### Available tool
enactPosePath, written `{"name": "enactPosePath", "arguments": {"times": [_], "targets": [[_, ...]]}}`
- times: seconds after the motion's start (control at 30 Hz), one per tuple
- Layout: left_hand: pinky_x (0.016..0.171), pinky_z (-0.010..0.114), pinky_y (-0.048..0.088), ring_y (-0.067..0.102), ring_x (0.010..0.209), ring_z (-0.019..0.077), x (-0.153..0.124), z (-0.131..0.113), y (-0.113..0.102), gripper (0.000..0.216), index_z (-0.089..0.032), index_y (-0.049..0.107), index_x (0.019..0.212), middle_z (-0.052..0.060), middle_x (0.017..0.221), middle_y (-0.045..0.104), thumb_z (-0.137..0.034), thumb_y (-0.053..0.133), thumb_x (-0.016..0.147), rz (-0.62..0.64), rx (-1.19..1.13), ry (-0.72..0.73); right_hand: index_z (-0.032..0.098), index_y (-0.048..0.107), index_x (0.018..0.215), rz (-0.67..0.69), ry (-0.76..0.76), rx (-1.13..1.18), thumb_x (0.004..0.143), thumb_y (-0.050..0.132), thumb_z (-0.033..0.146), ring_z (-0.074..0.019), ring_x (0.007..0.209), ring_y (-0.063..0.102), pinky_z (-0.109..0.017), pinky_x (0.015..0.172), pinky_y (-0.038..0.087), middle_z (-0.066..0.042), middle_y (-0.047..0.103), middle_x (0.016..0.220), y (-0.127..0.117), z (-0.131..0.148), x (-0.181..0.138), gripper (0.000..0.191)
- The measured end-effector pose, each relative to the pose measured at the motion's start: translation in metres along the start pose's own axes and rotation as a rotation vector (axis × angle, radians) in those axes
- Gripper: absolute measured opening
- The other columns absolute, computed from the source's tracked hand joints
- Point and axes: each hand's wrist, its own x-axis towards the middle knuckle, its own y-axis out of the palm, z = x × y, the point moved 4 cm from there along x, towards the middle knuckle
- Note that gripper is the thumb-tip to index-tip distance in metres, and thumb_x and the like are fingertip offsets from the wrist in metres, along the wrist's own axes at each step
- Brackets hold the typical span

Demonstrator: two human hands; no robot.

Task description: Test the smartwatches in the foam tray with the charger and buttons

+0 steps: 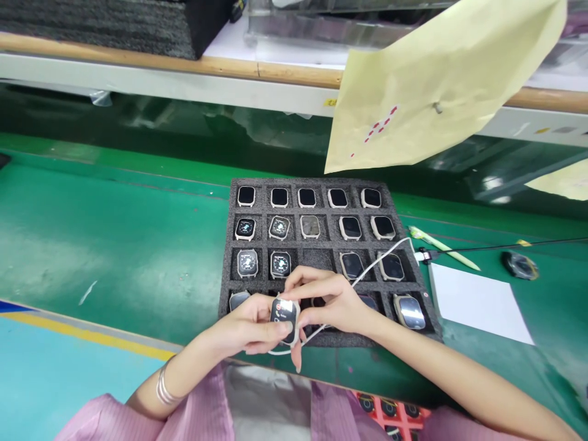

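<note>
Watch (282,313), one, lower centre of frame. Left hand (248,324): fingers pinching it, thumb across front. Right hand (339,300): fingers pinching its rim. Likely light, stiff, slick-faced, scratch-prone; best held by sides.

Pinkish-purple top (202,407) with fine stripes and loose sleeves (98,419), grey middle (269,404) that's maybe another layer, kinda cut off, plus silvery bangles (163,387) on the left forearm (195,361).

A green bench (119,245) is spreading across the view; light is gleaming on its left part. Above its back, a wood-edged shelf (285,73) is running crosswise. At lower left, a yellow stripe (92,334) is bordering a pale blue surface (55,373).
</note>
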Motion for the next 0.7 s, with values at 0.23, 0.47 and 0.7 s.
{"name": "enactPosePath", "arguments": {"times": [0.23, 0.47, 0.7], "targets": [[0.031, 0.018, 0.012, 0.025, 0.031, 0.0006, 0.004, -0.006, 0.005, 0.038, -0.01, 0.063, 0.088, 0.007, 0.067, 0.069, -0.049, 0.064, 0.085, -0.064, 0.01, 0.041, 0.017, 0.069, 0.115, 0.077, -0.066, -0.132, 0.09, 0.068, 0.036, -0.0179, 0.087, 0.062, -0.034, 0.076, 0.054, -0.009, 0.063, 0.099, -0.006, 0.01, 0.002, 0.031], [0.031, 0.015, 0.016, 0.028, 0.028, 0.003, 0.003, -0.005, 0.008, 0.037, -0.014, 0.055, 0.089, -0.011, 0.041, 0.041, -0.05, 0.061, 0.087, -0.259, 0.209, 0.054, 0.015, 0.057, 0.128, 0.13, -0.099, -0.514, 0.079, 0.079, 0.041, -0.024, 0.1, 0.061, -0.04, 0.086, 0.052, -0.013, 0.062, 0.111, 0.0, 0.02, -0.007, 0.06], [0.032, 0.014, 0.022, 0.035, 0.031, 0.0036, 0.005, -0.004, 0.012, 0.035, -0.015, 0.052, 0.093, -0.011, 0.048, 0.041, -0.049, 0.058, 0.089, -0.303, 0.294, 0.049, 0.012, 0.061, 0.116, 0.101, -0.102, -0.816, 0.088, 0.067, 0.042, -0.0269, 0.095, 0.062, -0.045, 0.084, 0.052, -0.016, 0.067, 0.107, 0.008, 0.026, -0.011, 0.041]]}}
